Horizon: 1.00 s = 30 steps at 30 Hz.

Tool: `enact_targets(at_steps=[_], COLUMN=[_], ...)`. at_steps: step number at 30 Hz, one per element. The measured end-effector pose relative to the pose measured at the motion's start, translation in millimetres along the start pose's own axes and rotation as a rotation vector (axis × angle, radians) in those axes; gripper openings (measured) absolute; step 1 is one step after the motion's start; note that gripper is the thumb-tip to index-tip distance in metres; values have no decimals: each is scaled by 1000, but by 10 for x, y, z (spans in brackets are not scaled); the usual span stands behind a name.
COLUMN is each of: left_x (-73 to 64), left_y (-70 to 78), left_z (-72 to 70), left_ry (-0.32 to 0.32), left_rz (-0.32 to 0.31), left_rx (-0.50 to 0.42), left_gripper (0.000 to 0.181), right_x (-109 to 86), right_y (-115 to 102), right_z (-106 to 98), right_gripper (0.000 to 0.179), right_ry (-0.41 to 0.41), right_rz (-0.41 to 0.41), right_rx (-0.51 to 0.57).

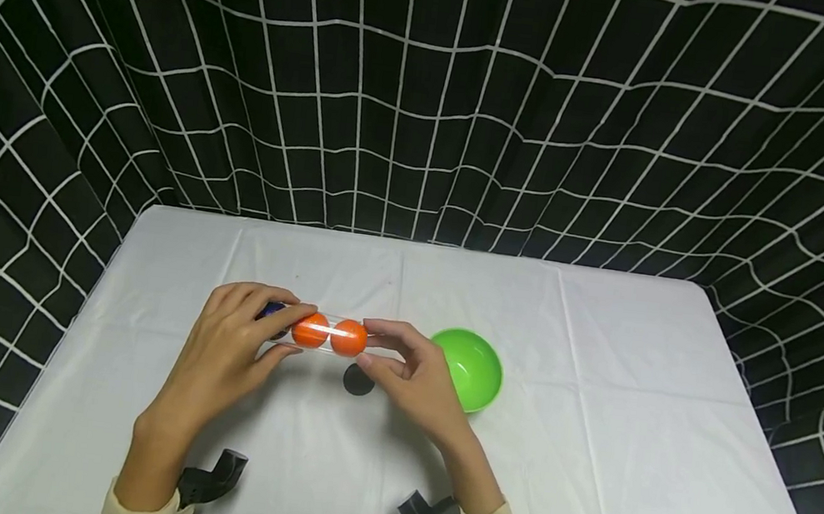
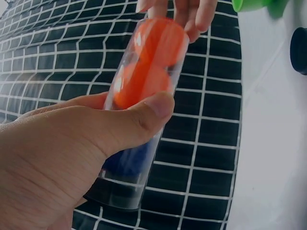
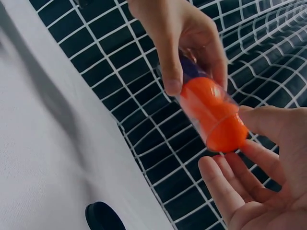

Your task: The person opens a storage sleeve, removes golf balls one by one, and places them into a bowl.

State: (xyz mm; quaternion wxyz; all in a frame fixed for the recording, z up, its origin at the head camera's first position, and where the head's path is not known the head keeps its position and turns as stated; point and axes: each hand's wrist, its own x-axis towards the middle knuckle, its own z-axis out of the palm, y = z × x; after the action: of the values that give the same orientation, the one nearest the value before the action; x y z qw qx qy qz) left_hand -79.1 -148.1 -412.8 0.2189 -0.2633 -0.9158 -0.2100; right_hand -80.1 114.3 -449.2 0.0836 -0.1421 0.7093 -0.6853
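Note:
A clear tube (image 2: 124,191) holds two orange balls (image 1: 310,330) in a row and a dark blue ball (image 2: 127,160) behind them. My left hand (image 1: 224,354) grips the tube round its blue end, the thumb lying along the side. At the other end, the outermost orange ball (image 3: 228,132) bulges past the rim. My right hand (image 1: 422,375) has thumb and index fingertips at opposite sides of that ball, pinching it; its other fingers are loosely bent below, as the right wrist view shows. On the table under the tube lies a black round lid (image 1: 359,380).
A green bowl (image 1: 474,371) stands on the white-covered table (image 1: 640,381), just beyond my right hand. Black curtains with a white grid (image 1: 426,124) surround the table's back and sides. Dark wrist mounts (image 1: 211,477) stick out inward from both forearms.

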Motion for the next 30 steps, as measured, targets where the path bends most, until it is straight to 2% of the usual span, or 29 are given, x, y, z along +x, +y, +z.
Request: enact_targets(at_steps=[6, 14, 25, 30], left_x=[-6, -5, -23, -32], left_y=[-12, -36, -67, -76], left_z=[-3, 17, 36, 33], left_ry=[-23, -27, -18, -24], left_rz=[-8, -38, -59, -69], left_rx=[-31, -101, -135, -143], left_gripper=[50, 51, 50, 50], right_x=[-19, -58, -106, -143], right_y=[-2, -80, -117, -156], right_z=[-7, -69, -312, -432], right_gripper=[48, 48, 45, 43], right_ry=[16, 68, 145, 149], right_rz=[31, -32, -11, -21], right_rx=[12, 53, -25, -68])
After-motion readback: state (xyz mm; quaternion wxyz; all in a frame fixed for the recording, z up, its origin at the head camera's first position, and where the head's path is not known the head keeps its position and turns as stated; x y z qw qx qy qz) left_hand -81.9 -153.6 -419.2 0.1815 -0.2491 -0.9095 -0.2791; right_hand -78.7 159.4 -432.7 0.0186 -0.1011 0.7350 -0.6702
